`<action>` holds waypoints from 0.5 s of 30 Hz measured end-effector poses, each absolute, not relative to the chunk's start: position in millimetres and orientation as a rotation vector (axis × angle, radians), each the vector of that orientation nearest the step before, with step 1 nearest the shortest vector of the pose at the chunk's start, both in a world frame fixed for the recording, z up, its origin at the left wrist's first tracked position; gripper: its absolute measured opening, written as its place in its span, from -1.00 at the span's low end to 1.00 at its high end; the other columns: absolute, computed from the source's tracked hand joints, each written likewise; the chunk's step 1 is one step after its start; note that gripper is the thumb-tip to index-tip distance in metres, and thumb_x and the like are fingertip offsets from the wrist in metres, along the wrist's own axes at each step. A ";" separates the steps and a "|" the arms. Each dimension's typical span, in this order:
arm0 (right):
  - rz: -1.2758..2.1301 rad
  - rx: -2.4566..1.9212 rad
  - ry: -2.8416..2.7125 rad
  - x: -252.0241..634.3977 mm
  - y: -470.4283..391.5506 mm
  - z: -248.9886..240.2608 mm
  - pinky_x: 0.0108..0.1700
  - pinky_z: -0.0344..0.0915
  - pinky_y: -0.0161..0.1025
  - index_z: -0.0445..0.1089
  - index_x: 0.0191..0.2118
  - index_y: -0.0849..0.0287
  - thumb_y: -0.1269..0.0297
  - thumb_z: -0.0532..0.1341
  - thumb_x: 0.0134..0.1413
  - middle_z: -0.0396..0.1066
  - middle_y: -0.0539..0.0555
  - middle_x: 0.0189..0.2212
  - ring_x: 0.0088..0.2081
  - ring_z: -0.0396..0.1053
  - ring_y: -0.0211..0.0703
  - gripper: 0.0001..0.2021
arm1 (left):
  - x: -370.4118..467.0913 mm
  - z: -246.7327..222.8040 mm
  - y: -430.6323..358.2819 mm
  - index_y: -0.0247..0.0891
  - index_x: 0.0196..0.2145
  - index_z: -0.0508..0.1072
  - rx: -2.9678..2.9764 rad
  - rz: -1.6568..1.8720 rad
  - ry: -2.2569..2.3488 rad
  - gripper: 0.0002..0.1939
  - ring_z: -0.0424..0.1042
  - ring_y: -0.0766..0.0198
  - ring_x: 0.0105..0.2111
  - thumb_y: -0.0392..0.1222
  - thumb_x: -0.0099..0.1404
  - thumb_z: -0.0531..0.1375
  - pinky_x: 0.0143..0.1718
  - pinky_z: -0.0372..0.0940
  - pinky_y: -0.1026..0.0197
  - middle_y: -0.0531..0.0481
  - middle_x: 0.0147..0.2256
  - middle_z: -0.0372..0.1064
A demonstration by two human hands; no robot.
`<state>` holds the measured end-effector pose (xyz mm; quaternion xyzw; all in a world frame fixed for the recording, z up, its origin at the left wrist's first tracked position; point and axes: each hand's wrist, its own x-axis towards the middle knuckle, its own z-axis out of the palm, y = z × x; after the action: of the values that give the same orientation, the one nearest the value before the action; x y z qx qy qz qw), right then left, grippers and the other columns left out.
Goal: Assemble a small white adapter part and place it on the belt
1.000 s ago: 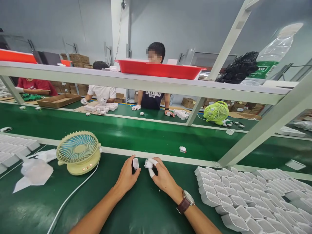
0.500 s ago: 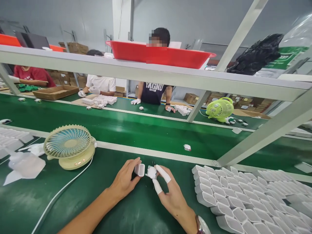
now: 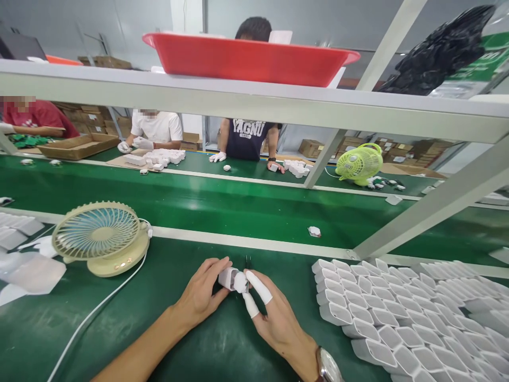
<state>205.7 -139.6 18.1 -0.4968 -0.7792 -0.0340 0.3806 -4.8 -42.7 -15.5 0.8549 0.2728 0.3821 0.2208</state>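
Note:
My left hand [image 3: 201, 293] holds a small white plastic shell [image 3: 226, 277] by its sides, low over the green mat. My right hand [image 3: 274, 318], with white finger cots on thumb and forefinger, pinches a small white insert [image 3: 240, 282] that touches the open end of the shell. Both hands meet just in front of the white rail [image 3: 254, 247]. A watch sits on my right wrist. To the right lies a dense batch of empty white shells [image 3: 382, 318].
A cream desk fan [image 3: 99, 239] with a white cable stands at left, with white bags beside it. One white part [image 3: 314, 231] lies on the green conveyor belt [image 3: 222, 209]. Across it, three people work. A red tray [image 3: 250, 58] rests on the shelf overhead; a green fan [image 3: 358, 163] stands far right.
The two parts, apart a second ago, have come together until they touch. My view has tilted down and the hands have shifted slightly right.

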 end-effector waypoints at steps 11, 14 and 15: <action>-0.191 -1.275 -1.989 199.9 -139.5 19.4 0.05 0.57 0.03 -0.14 0.50 0.08 0.49 0.11 0.35 0.46 0.28 0.12 0.08 0.51 0.07 -0.29 | -4.1 -15.1 -43.4 -0.08 0.42 0.05 2.408 1.131 0.716 -0.36 0.44 0.03 0.16 -0.21 0.48 0.16 0.16 0.46 -0.08 -0.15 0.15 0.47; -0.209 -1.263 -1.983 199.3 -138.8 18.4 0.03 0.58 0.04 -0.08 0.49 0.12 0.48 0.12 0.36 0.46 0.30 0.11 0.08 0.51 0.08 -0.33 | -4.3 -15.8 -42.1 -0.09 0.42 0.05 2.433 1.159 0.704 -0.34 0.45 0.02 0.14 -0.21 0.47 0.19 0.13 0.49 -0.08 -0.15 0.13 0.48; -0.212 -1.259 -1.986 199.2 -138.5 17.9 0.03 0.58 0.05 -0.08 0.49 0.14 0.49 0.12 0.36 0.46 0.31 0.11 0.08 0.51 0.09 -0.33 | -4.4 -15.9 -41.7 -0.09 0.42 0.05 2.444 1.166 0.702 -0.33 0.46 0.02 0.13 -0.22 0.46 0.19 0.12 0.50 -0.08 -0.15 0.13 0.48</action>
<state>199.2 -138.5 17.9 -0.4932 -0.7778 -0.0832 0.3806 -4.4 -41.7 -15.9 0.8607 0.2472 0.4106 0.1715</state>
